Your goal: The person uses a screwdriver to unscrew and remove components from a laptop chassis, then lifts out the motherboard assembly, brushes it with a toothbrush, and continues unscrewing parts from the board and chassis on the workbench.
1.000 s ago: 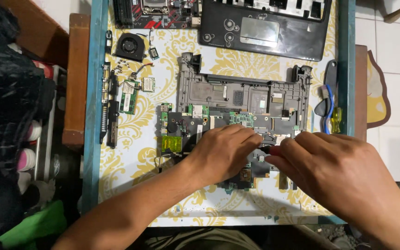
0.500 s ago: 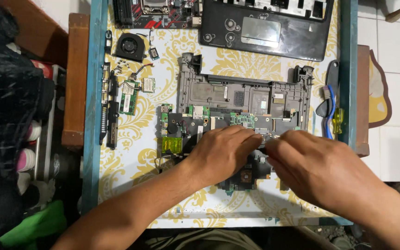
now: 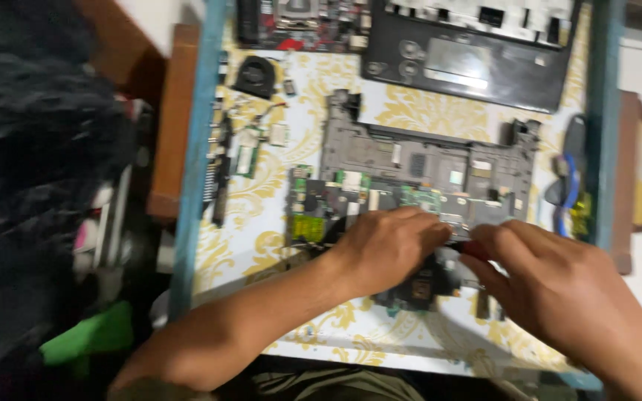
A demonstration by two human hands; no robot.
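Left hand (image 3: 384, 249) lies palm down on the green motherboard (image 3: 336, 204), fingers together, tips meeting the right hand (image 3: 551, 286); the right's fingers curl in, and blur hides what they pinch. The board sits mid-table in the grey laptop chassis (image 3: 417, 160). A black palmrest (image 3: 469, 63) crowds the far side, with a fan (image 3: 255, 76) and loose cards (image 3: 247, 160) to the left. The blue table rim (image 3: 193, 186) runs close by; there's bare patterned cloth (image 3: 247, 245) near the left forearm.
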